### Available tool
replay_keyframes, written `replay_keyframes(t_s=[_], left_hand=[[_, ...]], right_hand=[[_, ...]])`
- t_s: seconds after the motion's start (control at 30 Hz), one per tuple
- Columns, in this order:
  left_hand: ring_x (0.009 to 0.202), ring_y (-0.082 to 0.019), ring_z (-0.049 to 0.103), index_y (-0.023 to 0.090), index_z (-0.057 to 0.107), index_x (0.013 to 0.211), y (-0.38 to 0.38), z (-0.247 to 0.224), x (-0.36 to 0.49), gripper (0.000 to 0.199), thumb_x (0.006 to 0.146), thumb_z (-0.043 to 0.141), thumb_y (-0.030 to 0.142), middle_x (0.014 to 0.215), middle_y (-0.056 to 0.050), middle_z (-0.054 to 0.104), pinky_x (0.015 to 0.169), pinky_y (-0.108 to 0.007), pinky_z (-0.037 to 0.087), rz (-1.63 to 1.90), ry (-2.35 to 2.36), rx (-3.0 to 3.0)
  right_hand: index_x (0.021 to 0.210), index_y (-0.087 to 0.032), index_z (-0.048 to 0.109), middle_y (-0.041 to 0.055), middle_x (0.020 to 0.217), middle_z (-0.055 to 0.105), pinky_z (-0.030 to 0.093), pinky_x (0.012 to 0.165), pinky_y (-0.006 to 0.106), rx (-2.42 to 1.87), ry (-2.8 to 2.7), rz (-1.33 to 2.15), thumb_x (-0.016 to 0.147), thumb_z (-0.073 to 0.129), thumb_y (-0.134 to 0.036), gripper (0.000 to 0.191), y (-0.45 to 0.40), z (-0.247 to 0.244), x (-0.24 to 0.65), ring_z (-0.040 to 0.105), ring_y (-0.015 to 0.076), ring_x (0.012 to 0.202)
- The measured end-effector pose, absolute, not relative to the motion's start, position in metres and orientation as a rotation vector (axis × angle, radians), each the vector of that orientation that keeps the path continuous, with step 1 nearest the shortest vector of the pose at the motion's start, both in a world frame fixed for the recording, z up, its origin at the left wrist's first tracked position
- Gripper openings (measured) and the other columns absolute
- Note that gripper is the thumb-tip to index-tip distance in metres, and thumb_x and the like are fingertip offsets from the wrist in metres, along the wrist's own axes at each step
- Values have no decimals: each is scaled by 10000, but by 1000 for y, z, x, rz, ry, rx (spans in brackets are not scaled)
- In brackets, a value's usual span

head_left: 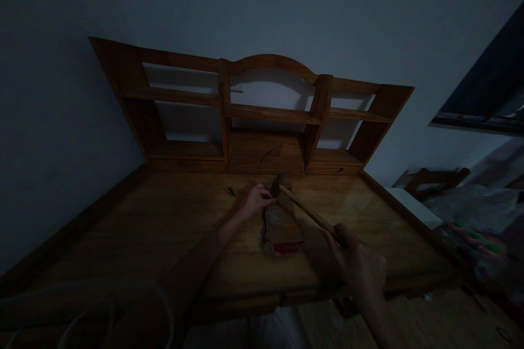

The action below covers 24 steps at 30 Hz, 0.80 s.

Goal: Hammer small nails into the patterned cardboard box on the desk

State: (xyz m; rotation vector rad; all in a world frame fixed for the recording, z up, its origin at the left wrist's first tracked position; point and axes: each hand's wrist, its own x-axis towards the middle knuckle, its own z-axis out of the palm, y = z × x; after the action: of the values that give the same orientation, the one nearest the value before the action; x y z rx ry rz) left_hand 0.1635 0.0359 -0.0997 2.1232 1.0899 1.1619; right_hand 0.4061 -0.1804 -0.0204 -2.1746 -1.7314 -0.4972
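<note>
A hammer (pixel 310 211) with a wooden handle and a dark metal head is in my right hand (pixel 360 259), which is wrapped round the lower end of the handle. The hammer's head is over the far end of a brown speckled piece (pixel 282 223) with a red lettered band at its near edge; its material is hard to tell. My left hand (pixel 257 199) has its fingertips pinched together at that far end, right beside the hammer's head. Whatever they pinch is too small and dark to make out.
Everything lies on a wooden desk (pixel 176 229) with a wooden shelf unit (pixel 270 114) along its back. A small dark object (pixel 230 191) lies left of my left hand. To the right are a wooden chair back (pixel 440 179) and plastic-wrapped items (pixel 475 212). The room is dim.
</note>
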Motion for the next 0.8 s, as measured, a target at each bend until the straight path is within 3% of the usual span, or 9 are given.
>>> replay_keyframes(t_s=[0.13,0.6,0.8], left_hand=[[719,-127,527,222,751,729,35,-97,164,179,708,745,400,718,0,533,594,-229,374,1156,1111,2130],[704,-119,505,220,753,741,29,-84,160,168,708,754,385,703,9,500,608,-221,373,1182,1096,2135],[734,-125,487,251,707,1079,22,-70,157,261,839,625,315,767,-1,472,653,-226,396,1289,974,2151]], right_hand=[[979,-270,683,32,671,705,245,492,248,-2139,-1591,-461,864,464,-617,425,-180,-22,407,623,180,539],[972,-285,699,53,691,706,282,528,259,-2162,-1384,-314,827,474,-672,471,-178,-27,419,639,224,626],[967,-295,703,54,722,717,298,522,264,-2200,-1351,-243,817,471,-679,473,-180,-32,427,637,231,626]])
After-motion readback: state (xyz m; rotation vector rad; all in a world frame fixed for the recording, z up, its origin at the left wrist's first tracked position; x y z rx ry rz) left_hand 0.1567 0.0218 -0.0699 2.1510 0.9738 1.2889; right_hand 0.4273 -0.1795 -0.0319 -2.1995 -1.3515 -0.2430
